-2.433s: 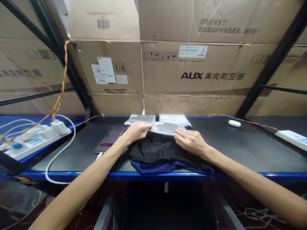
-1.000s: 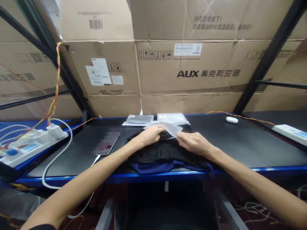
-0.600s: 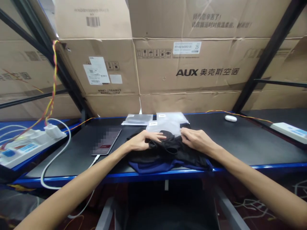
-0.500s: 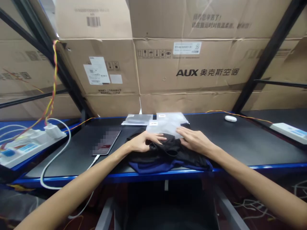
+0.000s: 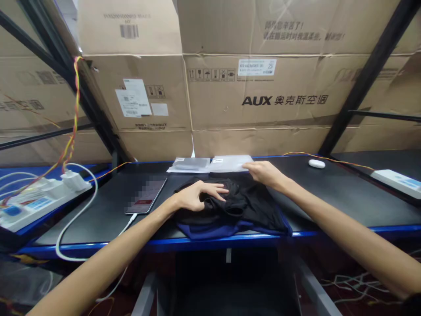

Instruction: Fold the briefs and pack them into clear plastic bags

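A crumpled black garment with dark blue edging (image 5: 259,202) lies at the front edge of the dark tabletop. My left hand (image 5: 195,195) rests on it, fingers stretched out and apart; whether the thumb grips any cloth is hidden. Beyond the garment, my right hand (image 5: 265,173) pinches the right corner of a frosted plastic bag (image 5: 230,164) with a small white label. This bag lies flat at the back of the table, its left edge by a second frosted bag (image 5: 190,164) that has something dark inside.
A phone (image 5: 147,195) on a white charging cable (image 5: 76,215) lies left of the garment. Power strips stand at the far left (image 5: 42,197) and far right (image 5: 399,182). A white earbud case (image 5: 316,163) sits at the back right. Large cardboard boxes (image 5: 217,109) wall off the rear.
My right hand has carried the frosted bag back off the garment, over the spot where another frosted bag lay. My left hand has stayed on the garment.
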`<action>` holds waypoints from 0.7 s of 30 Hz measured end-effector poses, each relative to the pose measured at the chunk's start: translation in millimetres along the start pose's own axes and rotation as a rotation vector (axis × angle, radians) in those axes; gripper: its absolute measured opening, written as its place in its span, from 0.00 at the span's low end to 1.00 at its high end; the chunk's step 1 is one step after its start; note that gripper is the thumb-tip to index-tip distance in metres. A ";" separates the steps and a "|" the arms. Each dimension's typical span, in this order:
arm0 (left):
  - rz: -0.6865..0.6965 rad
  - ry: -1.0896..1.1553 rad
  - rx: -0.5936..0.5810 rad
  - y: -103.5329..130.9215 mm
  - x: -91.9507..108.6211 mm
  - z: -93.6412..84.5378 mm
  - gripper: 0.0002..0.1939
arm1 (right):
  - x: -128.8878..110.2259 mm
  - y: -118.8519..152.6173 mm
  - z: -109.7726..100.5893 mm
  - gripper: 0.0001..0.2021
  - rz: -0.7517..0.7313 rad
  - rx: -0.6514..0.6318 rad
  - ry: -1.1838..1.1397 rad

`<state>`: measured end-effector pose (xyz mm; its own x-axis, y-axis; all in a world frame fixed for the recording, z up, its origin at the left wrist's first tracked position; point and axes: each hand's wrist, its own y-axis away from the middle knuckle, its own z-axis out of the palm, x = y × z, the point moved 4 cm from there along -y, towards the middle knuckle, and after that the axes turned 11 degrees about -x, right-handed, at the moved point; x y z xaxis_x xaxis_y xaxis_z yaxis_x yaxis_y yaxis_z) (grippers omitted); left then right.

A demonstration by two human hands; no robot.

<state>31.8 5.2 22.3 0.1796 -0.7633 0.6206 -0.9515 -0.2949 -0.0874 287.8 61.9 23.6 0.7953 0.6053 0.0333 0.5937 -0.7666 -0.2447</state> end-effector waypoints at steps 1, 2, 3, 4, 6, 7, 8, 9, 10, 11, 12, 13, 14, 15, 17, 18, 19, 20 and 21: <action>0.002 0.000 -0.005 0.1 -0.7 -0.2 0.38 | 10.6 -3.7 1.0 0.19 0.039 0.000 -0.010; 0.005 0.001 -0.010 0.1 -0.9 -0.5 0.39 | 21.1 -6.5 2.4 0.19 0.083 0.011 -0.046; 0.006 0.000 -0.016 0.1 -0.5 -0.9 0.40 | 30.8 -8.6 4.7 0.18 0.128 0.017 -0.090; 0.005 -0.005 -0.018 0.0 0.2 -1.3 0.41 | 38.6 -10.1 7.6 0.18 0.155 0.021 -0.108; -0.011 -0.030 -0.013 -0.3 2.1 -2.3 0.44 | 50.5 -11.5 14.7 0.17 0.202 0.024 -0.138; -0.027 -0.052 -0.011 -0.6 2.9 -2.5 0.46 | 54.4 -11.6 18.4 0.17 0.215 0.021 -0.147; -0.046 -0.077 -0.006 -1.0 3.3 -2.4 0.47 | 57.1 -11.4 21.8 0.17 0.223 0.016 -0.161; -0.063 -0.102 -0.004 -1.4 3.4 -2.1 0.48 | 58.7 -10.9 24.6 0.18 0.222 0.008 -0.177; -0.075 -0.123 -0.004 -1.8 3.3 -1.5 0.49 | 59.5 -10.2 26.6 0.18 0.217 0.001 -0.193; -0.082 -0.141 -0.001 -2.1 2.9 -0.9 0.49 | 59.7 -9.0 27.5 0.19 0.210 -0.003 -0.209; -0.083 -0.158 0.004 -2.3 2.4 -0.4 0.48 | 59.5 -7.5 27.3 0.20 0.205 -0.005 -0.222; -0.083 -0.176 0.009 -2.4 1.8 0.2 0.48 | 59.0 -5.5 26.0 0.20 0.204 -0.002 -0.232; -0.083 -0.197 0.012 -2.3 1.3 0.6 0.47 | 58.1 -2.8 23.7 0.21 0.205 0.007 -0.242; -0.086 -0.221 0.014 -2.2 0.8 0.8 0.47 | 56.6 0.6 20.6 0.21 0.204 0.024 -0.255; -0.098 -0.281 0.019 -2.2 1.1 0.1 0.46 | 50.6 9.6 13.3 0.21 0.177 0.067 -0.286; -0.106 -0.310 0.022 -2.7 2.1 -0.9 0.46 | 46.0 15.3 9.7 0.20 0.148 0.085 -0.302; -0.118 -0.335 0.028 -3.8 3.7 -2.5 0.45 | 40.2 21.5 6.8 0.20 0.106 0.092 -0.312; -0.136 -0.357 0.037 -5.5 5.8 -4.4 0.43 | 33.6 28.1 5.3 0.20 0.056 0.074 -0.313; -0.159 -0.378 0.048 -8.1 8.3 -6.6 0.42 | 27.0 35.0 4.7 0.20 0.013 0.050 -0.315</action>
<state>39.3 5.0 33.3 0.4107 -0.8609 0.3005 -0.8935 -0.4456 -0.0553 329.5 52.4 11.3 0.7208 0.6383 -0.2701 0.5709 -0.7678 -0.2907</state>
